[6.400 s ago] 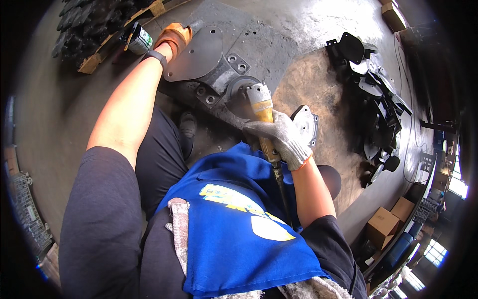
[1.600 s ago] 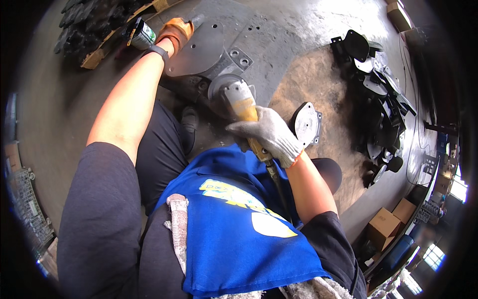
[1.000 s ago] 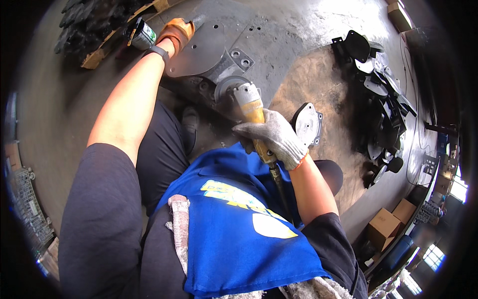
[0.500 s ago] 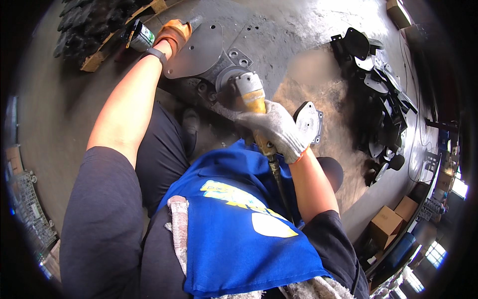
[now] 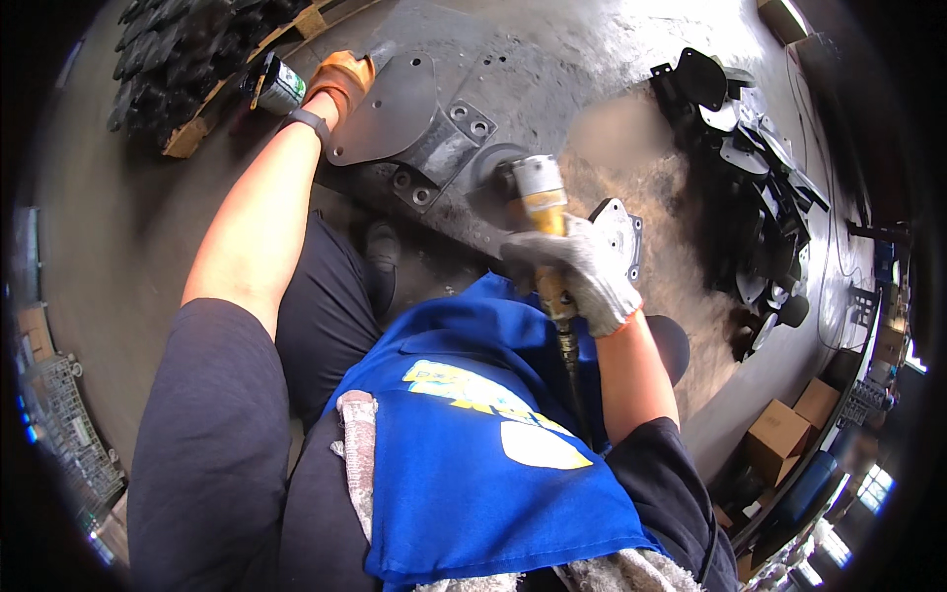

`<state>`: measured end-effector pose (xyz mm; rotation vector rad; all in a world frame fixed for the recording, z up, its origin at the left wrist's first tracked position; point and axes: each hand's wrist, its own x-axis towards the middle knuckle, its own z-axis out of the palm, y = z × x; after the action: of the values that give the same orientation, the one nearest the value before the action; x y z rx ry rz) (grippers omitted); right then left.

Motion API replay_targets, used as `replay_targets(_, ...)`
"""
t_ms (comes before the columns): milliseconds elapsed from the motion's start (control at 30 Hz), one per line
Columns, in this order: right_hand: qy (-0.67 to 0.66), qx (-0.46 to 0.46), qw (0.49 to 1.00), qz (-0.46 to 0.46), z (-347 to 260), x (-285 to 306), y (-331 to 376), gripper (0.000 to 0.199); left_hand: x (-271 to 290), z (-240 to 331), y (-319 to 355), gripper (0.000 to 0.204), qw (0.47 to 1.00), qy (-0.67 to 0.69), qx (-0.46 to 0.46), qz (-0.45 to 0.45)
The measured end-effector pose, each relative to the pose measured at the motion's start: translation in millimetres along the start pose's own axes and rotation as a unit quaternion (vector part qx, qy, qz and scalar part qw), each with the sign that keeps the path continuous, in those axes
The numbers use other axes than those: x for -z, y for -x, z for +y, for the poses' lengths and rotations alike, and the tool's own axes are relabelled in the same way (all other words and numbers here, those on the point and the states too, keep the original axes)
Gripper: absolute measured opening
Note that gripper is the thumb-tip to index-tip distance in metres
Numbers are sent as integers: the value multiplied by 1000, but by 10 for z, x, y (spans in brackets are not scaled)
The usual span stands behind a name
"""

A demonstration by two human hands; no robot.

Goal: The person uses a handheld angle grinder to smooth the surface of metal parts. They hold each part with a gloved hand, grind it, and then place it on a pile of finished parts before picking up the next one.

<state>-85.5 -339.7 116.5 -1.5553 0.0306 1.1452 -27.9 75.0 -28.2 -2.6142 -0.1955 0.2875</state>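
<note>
- While you crouch over the floor in the head view, your right hand (image 5: 582,271), in a grey work glove, is closed tight around the yellow-bodied grinder (image 5: 538,202), its hose trailing down past your blue apron (image 5: 473,444).
- Your grinder's head sits against the dark metal workpiece (image 5: 444,148), near the row of bolt holes at the lower edge of that part.
- Your left hand (image 5: 340,79), in an orange glove, presses down on the far upper corner of the flat metal plate (image 5: 395,109); whether the fingers curl over the edge, you cannot tell.
- Just beside that left hand lies a small spray can (image 5: 276,87), next to a wooden pallet (image 5: 197,133) stacked with dark parts.
- Off to your right, well apart, a heap of black metal pieces (image 5: 750,168) lies on the concrete floor (image 5: 118,237), and cardboard boxes (image 5: 789,424) stand near the lower right.
</note>
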Motion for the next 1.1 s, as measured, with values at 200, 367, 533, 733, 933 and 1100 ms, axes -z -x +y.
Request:
replay_targets(200,-190,129,970,75,57,256,210,29,-103,10,-64,38,990,125,61,-18)
replay_targets(367,-266,126,951,91,194,326,238,28,-291,-66,-105,49,975,199,95,9)
replay_targets(533,-160,115,974,110,184,156,212,30,154,130,98,40,927,310,206,54)
replay_targets(733,-26,46,998,36,357,-15,121,30,45,21,21,49,927,329,175,55)
replay_targets(933,49,-19,998,-25,314,-117,-60,28,119,43,56,60,913,364,178,57)
replay_targets(1100,80,21,996,-35,349,-210,-250,30,32,79,-20,63,915,355,182,54)
